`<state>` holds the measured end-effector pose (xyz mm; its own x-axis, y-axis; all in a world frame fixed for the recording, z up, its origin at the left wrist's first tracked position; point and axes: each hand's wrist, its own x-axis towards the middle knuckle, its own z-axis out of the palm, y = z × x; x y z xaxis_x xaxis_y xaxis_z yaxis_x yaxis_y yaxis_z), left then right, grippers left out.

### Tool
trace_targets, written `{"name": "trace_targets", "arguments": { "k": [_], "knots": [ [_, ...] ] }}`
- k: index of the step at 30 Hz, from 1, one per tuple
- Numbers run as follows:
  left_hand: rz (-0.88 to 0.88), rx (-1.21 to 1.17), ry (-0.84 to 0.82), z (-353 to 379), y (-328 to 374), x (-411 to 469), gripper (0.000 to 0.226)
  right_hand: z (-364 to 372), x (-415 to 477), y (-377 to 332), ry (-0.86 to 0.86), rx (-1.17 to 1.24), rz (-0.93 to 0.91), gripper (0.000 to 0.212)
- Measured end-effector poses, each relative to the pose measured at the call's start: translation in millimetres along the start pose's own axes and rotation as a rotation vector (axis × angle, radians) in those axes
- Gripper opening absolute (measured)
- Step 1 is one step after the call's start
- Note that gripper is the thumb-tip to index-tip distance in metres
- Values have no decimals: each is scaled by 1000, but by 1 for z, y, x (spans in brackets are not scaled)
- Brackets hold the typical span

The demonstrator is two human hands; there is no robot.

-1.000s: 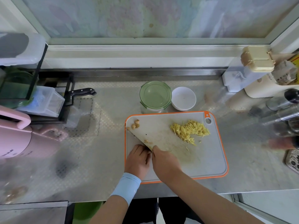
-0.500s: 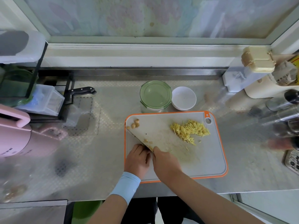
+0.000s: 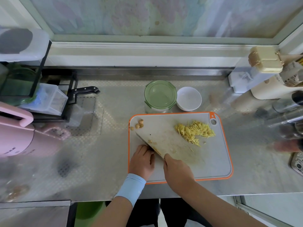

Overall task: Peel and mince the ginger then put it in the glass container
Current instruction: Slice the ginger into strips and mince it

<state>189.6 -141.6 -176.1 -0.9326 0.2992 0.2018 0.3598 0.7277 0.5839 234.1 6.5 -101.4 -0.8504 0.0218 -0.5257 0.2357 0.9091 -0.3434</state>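
Observation:
A grey cutting board with an orange rim lies on the steel counter. A pile of yellow ginger strips sits at its right back. Small brown ginger bits lie at its left back corner. My right hand grips the handle of a cleaver, whose broad blade lies tilted over the board's left half. My left hand rests curled at the blade's left side, holding something hidden under the fingers. The glass container with a green lid stands behind the board.
A white bowl sits beside the container. A black-handled knife lies on a rack at the left, near a pink appliance. Bottles and jars crowd the right edge.
Nearly nothing moves; the cleaver blade shifts only slightly beside my left hand.

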Motion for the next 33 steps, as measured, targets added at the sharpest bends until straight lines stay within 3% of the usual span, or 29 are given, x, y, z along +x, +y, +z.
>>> {"name": "trace_targets", "arguments": {
  "k": [13,17,23,33],
  "knots": [
    [-50,22,-13,-1,2,-1,9,-7,5,-13,8,42,-10,15],
    [-6,-1,-22,-1,0,-1,23,-4,-5,2,-5,14,1,13],
    [-31,-5,-34,-1,0,-3,24,1,10,-12,9,-8,11,13],
    [-48,2,3,-2,1,-1,10,-8,8,-17,15,28,-13,14]
  ]
}}
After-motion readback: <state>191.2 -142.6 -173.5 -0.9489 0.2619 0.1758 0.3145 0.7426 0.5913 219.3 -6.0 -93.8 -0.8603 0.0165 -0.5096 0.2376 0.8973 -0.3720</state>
